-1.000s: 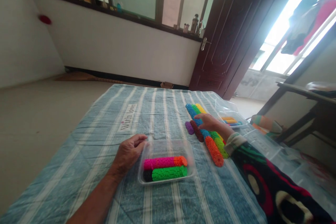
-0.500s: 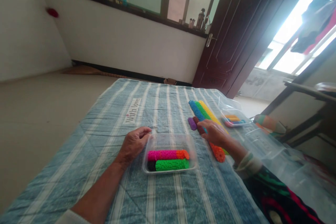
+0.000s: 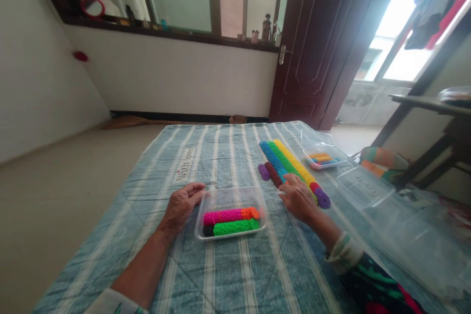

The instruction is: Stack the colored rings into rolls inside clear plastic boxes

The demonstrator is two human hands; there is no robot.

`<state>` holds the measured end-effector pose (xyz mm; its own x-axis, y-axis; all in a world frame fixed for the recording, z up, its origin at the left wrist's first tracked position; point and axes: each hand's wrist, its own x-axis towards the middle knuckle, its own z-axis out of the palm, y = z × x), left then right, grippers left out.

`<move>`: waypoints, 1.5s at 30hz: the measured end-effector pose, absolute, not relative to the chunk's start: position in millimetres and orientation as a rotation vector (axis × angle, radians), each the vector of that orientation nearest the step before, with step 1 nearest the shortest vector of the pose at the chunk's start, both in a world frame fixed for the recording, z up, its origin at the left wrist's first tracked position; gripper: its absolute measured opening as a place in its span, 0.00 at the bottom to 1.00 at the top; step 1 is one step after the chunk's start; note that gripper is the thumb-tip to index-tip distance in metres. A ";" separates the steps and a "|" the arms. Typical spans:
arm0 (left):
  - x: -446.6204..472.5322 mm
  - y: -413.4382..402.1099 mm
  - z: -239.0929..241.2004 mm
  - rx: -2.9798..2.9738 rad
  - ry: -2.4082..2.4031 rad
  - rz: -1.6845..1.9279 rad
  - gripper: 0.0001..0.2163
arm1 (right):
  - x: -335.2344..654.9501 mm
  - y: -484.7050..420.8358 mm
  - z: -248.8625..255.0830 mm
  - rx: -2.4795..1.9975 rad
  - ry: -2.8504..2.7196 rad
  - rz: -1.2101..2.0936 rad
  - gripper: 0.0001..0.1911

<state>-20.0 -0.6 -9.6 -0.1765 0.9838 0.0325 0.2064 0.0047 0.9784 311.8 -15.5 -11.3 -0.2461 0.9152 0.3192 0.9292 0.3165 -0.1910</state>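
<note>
My left hand rests on the striped cloth, its fingers curled against the left rim of a clear plastic tray. In the tray lie a pink-and-orange knobbly rod and a green-and-black one. My right hand lies palm down at the near end of a row of long rods: blue, green and yellow, ending in red and purple pieces. Its fingers are bent; what is under them is hidden. A maroon rod and a purple piece lie just left of the row.
A blue striped cloth covers the surface. A second small tray with coloured pieces sits at far right, with an empty clear container and crinkled plastic nearer me. A dark wooden table and a door stand beyond.
My right hand has drawn back toward me along the row of rods. The orange rod seen before is now out of sight. My left hand stays at the tray's rim.
</note>
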 end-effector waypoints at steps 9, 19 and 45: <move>-2.0 31.8 46.1 1.394 1.644 1.114 0.17 | 312.6 -6.9 -11.0 -1.617 -2.141 -0.028 0.11; 116.0 86.9 57.1 1.988 1.477 0.505 0.08 | 313.5 -3.4 -40.5 -1.466 -2.004 -0.296 0.09; 199.2 79.7 33.5 2.468 1.699 -0.074 0.11 | 338.1 14.9 -42.2 -1.308 -1.762 -0.431 0.11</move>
<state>199.2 79.7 33.5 0.3596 0.9250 -0.1225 0.9322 -0.3503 0.0909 338.1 14.9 -42.2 -0.0642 0.5935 0.8022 0.8969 0.3869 -0.2145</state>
